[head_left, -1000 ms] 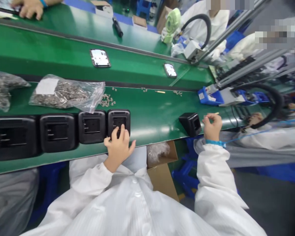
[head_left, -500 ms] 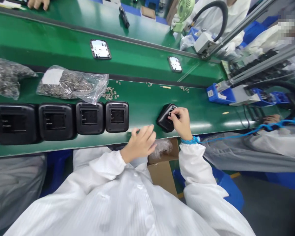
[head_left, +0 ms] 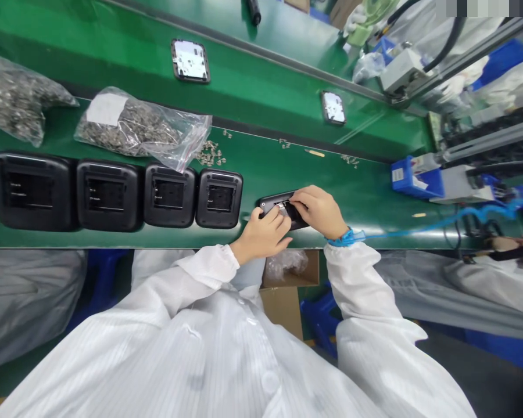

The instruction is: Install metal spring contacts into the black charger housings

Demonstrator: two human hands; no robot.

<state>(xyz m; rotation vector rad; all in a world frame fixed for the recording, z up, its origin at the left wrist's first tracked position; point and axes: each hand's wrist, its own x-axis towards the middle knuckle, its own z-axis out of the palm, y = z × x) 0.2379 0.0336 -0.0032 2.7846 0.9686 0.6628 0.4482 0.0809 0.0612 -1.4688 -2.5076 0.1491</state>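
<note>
Casing lies on the worktop, right of the row of black housings. Left hand and right hand bend their fingers onto it, grip unclear. Close finger work seems underway, calling for steadiness.

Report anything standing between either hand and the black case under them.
Nothing visible: the left hand rests on the black case, the right hand is at its opening. The nearest other case sits apart, leftward.
</note>
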